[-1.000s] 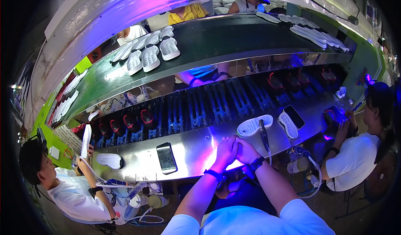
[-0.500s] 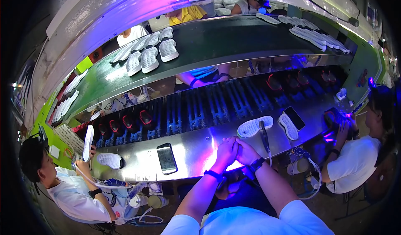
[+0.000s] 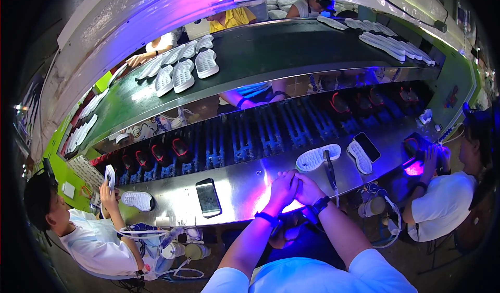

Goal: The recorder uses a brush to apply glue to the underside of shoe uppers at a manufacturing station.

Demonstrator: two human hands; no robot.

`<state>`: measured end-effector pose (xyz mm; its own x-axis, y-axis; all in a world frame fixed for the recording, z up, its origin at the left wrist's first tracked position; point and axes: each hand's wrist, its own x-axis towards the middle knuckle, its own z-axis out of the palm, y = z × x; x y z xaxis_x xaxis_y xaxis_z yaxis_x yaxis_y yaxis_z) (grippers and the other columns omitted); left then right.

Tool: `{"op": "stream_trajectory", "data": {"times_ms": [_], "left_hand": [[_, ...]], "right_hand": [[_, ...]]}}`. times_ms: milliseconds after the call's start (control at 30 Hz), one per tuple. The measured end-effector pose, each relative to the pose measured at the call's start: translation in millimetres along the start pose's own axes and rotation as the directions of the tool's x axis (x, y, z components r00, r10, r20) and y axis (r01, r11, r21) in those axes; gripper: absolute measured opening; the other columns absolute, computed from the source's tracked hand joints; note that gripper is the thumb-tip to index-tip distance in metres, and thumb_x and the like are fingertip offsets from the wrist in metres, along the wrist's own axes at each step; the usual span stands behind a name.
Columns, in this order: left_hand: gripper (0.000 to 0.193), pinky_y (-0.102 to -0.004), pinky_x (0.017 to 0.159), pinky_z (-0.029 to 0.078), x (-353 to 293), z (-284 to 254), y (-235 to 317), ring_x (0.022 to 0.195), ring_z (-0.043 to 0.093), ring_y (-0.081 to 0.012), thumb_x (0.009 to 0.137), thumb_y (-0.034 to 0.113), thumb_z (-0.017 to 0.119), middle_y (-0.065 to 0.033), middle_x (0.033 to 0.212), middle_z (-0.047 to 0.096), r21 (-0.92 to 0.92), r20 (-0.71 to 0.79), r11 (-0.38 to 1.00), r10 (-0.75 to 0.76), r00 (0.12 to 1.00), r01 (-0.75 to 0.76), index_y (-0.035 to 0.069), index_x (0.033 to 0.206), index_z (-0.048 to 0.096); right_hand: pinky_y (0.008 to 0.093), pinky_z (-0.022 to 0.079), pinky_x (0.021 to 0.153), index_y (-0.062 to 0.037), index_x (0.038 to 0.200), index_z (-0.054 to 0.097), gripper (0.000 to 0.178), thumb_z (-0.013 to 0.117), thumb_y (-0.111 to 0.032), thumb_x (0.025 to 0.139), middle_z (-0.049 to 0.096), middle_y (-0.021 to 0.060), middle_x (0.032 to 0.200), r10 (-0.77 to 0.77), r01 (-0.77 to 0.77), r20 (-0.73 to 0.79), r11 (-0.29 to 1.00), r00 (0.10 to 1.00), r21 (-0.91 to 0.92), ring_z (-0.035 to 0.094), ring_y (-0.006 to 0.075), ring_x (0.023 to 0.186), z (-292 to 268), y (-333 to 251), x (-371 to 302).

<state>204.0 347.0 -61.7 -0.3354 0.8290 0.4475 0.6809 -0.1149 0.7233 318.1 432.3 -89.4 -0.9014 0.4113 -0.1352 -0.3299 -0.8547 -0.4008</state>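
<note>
My left hand (image 3: 283, 188) and my right hand (image 3: 310, 190) are clasped together at the near edge of the metal bench, fingers folded against each other. Nothing shows between them. Just beyond my right hand lies a white shoe sole (image 3: 308, 159), textured side up. A dark brush-like tool (image 3: 329, 170) rests across its right end, and a pale tube runs down from the handle. Further right, another white sole (image 3: 358, 157) touches or lies very near a black phone (image 3: 367, 147). To the left of my hands, a second phone (image 3: 208, 198) lies on the bench.
Red-and-black shoes (image 3: 179, 147) ride a slatted rack (image 3: 245, 136) behind the bench. Above it, a green belt (image 3: 281, 48) carries several white soles (image 3: 207, 63). Co-workers sit on both sides; the left one holds a sole (image 3: 110, 176). Pots with tubes (image 3: 197, 251) hang below the bench.
My hands have stayed still. Soles on the belt and shoes on the rack have shifted slightly left. The left co-worker has lowered and turned a sole; another person's hand now reaches over the belt.
</note>
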Motion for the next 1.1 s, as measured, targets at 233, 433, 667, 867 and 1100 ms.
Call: {"op": "stream_trajectory", "data": {"times_ms": [233, 433, 667, 867, 1100], "left_hand": [[0.023, -0.0512, 0.08, 0.053, 1.6, 8.2, 1.5, 0.094, 0.067, -0.0414, 0.1, 0.021, 0.054, -0.0186, 0.103, 0.068, 0.004, 0.005, 1.0, -0.01, 1.0, 0.01, 0.009, 0.116, 0.065], [0.025, -0.0504, 0.082, 0.053, 2.5, 13.7, -3.4, 0.096, 0.067, -0.0414, 0.1, 0.023, 0.055, -0.0187, 0.104, 0.069, -0.025, -0.012, 1.0, -0.007, 1.0, 0.006, 0.008, 0.118, 0.066], [0.027, -0.0504, 0.081, 0.054, 7.3, 13.0, 11.0, 0.093, 0.068, -0.0414, 0.1, 0.026, 0.056, -0.0188, 0.101, 0.069, -0.009, -0.009, 0.999, -0.046, 0.999, 0.046, 0.007, 0.116, 0.066], [0.024, -0.0507, 0.079, 0.054, 7.3, 18.0, 8.9, 0.092, 0.068, -0.0412, 0.1, 0.024, 0.056, -0.0184, 0.101, 0.069, -0.005, -0.019, 1.0, -0.029, 0.999, 0.029, 0.008, 0.115, 0.066], [0.023, -0.0504, 0.079, 0.054, 7.8, 21.2, 7.3, 0.093, 0.068, -0.0408, 0.1, 0.023, 0.056, -0.0177, 0.103, 0.069, 0.011, -0.001, 1.0, -0.024, 1.0, 0.024, 0.008, 0.115, 0.065]], "right_hand": [[0.0422, 0.043, 0.114, -0.0023, 0.138, 0.053, 0.037, 0.049, -0.02, 0.106, 0.059, 0.0142, 0.139, 0.014, -0.014, -0.002, 0.999, 1.0, -0.03, 0.057, 0.028, 0.129, -2.8, -5.5, -4.2], [0.0415, 0.043, 0.113, -0.003, 0.14, 0.053, 0.038, 0.049, -0.022, 0.107, 0.06, 0.0127, 0.138, 0.025, -0.026, -0.04, 0.999, 0.999, -0.035, 0.058, 0.0269, 0.128, -0.9, -7.2, -4.1], [0.0426, 0.044, 0.112, -0.0044, 0.134, 0.056, 0.035, 0.045, -0.027, 0.109, 0.061, 0.0124, 0.135, 0.028, -0.028, -0.007, 0.999, 1.0, 0.04, 0.059, 0.0269, 0.126, -2.9, -15.1, -4.1], [0.0442, 0.043, 0.113, -0.004, 0.135, 0.054, 0.036, 0.046, -0.026, 0.108, 0.059, 0.0131, 0.138, 0.02, -0.02, -0.005, 1.0, 1.0, 0.017, 0.057, 0.0288, 0.128, -5.7, -17.1, -7.4], [0.045, 0.043, 0.113, -0.0038, 0.135, 0.054, 0.035, 0.046, -0.025, 0.108, 0.058, 0.0142, 0.14, 0.006, -0.006, 0.005, 1.0, 1.0, -0.003, 0.057, 0.0292, 0.13, -9.0, -18.3, -7.0]]}}
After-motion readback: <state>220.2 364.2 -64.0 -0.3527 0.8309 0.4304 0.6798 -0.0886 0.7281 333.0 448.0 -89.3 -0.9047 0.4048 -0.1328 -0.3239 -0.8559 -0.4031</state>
